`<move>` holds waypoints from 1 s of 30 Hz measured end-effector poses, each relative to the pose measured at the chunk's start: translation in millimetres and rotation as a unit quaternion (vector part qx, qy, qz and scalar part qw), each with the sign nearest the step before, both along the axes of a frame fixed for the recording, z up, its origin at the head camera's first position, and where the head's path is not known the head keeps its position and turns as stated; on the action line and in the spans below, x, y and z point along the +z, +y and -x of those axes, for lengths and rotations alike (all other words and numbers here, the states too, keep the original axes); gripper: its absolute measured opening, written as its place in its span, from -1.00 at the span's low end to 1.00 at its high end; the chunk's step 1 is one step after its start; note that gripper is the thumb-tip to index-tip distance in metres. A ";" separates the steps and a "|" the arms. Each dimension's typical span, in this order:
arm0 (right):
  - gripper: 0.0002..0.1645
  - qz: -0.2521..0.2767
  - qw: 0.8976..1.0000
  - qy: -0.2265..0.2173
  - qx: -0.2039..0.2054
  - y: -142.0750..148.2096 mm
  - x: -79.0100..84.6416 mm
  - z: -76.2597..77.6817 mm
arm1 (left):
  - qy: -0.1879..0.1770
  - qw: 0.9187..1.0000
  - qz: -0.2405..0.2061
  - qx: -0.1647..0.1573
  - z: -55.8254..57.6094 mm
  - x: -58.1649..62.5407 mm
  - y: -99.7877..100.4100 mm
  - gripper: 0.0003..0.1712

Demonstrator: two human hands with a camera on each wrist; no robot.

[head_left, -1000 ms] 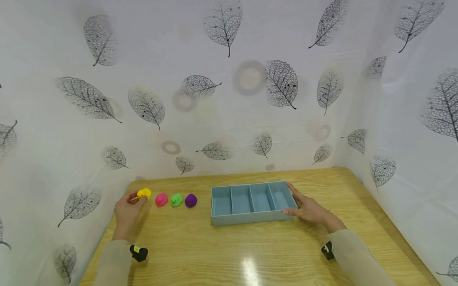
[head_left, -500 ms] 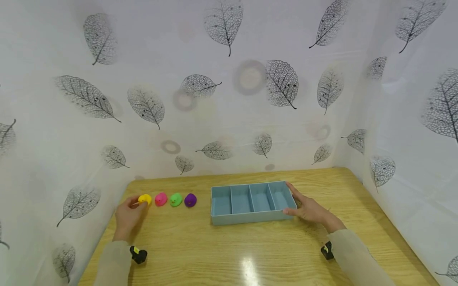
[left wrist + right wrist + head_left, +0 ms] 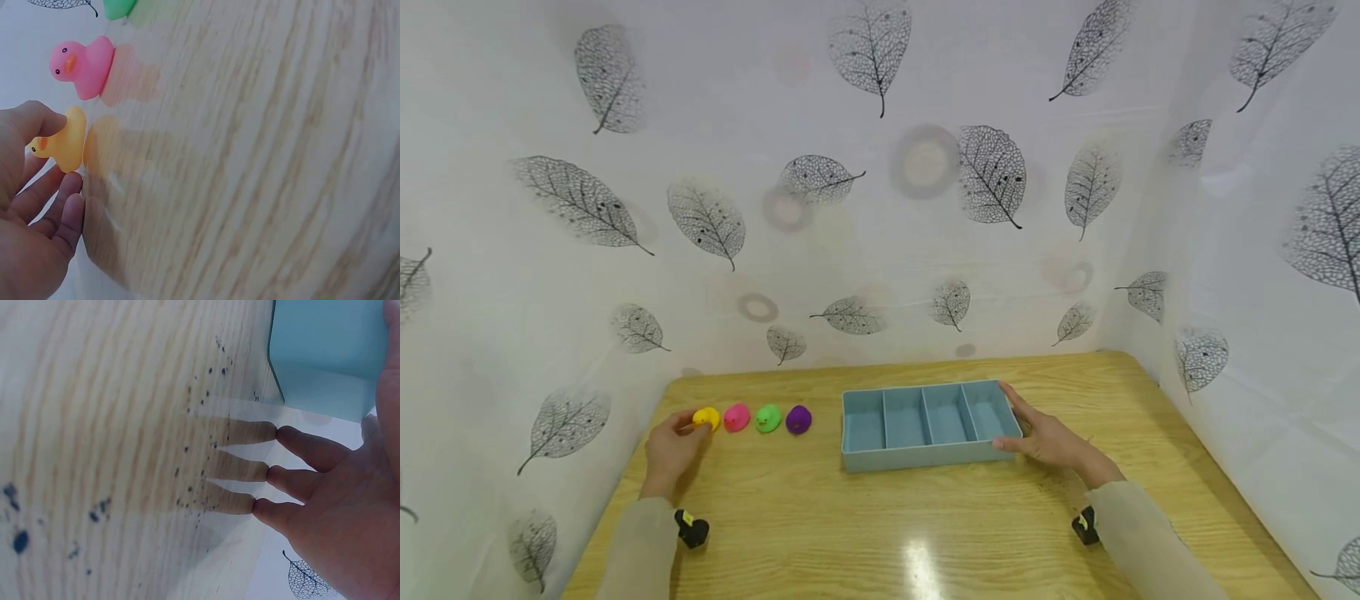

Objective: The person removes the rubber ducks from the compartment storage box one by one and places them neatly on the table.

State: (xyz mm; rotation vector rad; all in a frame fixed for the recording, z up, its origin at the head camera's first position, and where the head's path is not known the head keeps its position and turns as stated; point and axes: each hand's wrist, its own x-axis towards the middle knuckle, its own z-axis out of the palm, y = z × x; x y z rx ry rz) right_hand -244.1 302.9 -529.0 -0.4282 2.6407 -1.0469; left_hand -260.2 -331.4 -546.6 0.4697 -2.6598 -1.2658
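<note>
A yellow rubber duck (image 3: 707,418) stands at the left end of a row on the table. My left hand (image 3: 672,452) pinches it between thumb and forefinger, and in the left wrist view the base of this duck (image 3: 75,140) is right at the tabletop. To its right sit a pink duck (image 3: 737,417), a green duck (image 3: 768,418) and a purple duck (image 3: 799,420). My right hand (image 3: 1051,437) holds the right end of a blue-grey divided box (image 3: 925,457), thumb at the front wall and forefinger at the back corner. Its other fingertips touch the tabletop in the right wrist view.
The wood-grain table (image 3: 820,525) reaches back to a pale curtain (image 3: 865,250) printed with leaves, which also hangs along both sides. Dark specks (image 3: 100,509) lie on the tabletop near the right hand. The box has several compartments with nothing in them.
The left hand has lowered the yellow duck from just above the table into line with the others, then shifted slightly right with it. The right hand and box have stayed put.
</note>
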 end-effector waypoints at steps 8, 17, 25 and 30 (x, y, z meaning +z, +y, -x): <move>0.29 0.004 1.000 -0.004 0.004 -1.1 2.5 0.7 | 0.000 1.000 0.017 -0.008 0.3 0.6 0.5 -0.45; 0.29 -0.002 1.000 0.002 0.006 0.2 3.3 2.6 | 0.015 0.999 0.049 -0.010 2.2 -2.7 2.4 -0.49; 0.29 0.000 1.000 0.009 0.006 2.0 2.4 -0.4 | 0.006 0.998 0.044 -0.037 1.2 0.5 3.0 -0.37; 0.30 -0.005 1.000 0.012 0.000 4.2 4.2 -2.7 | -0.012 0.998 0.024 -0.064 0.7 6.4 2.0 -0.25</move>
